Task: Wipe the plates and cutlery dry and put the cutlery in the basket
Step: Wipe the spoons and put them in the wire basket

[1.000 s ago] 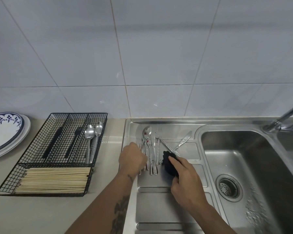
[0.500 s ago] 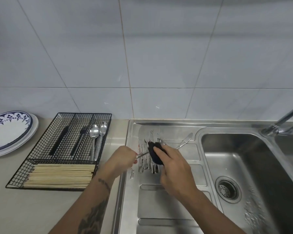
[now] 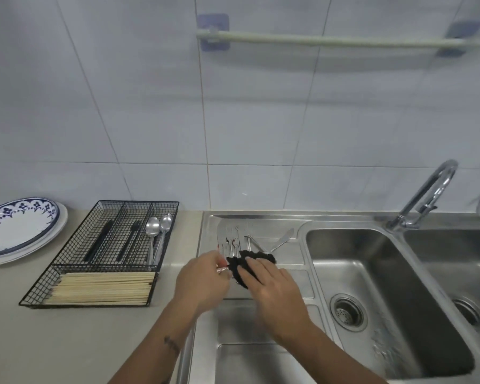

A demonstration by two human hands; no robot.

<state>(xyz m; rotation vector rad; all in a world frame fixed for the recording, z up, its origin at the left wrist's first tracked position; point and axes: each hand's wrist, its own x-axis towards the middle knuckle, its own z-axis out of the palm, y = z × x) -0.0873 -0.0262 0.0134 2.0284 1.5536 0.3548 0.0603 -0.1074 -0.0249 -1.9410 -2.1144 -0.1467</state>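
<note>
drying step in hand: left hand (image 3: 203, 275) pinches a steel utensil handle (image 3: 222, 270) over the steel drainboard (image 3: 269, 284), right hand (image 3: 269, 284) clamping a black cloth (image 3: 244, 266) round it; next, judged, carry it to the black wire basket (image 3: 100, 254) on the worktop (image 3: 67, 342)

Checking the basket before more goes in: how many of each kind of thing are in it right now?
Spoons: 2
Black-handled utensils: 2
Chopsticks: 1 bundle, sticks too many to count
Total: 4 utensils plus the bundle, in the wire basket.
</note>
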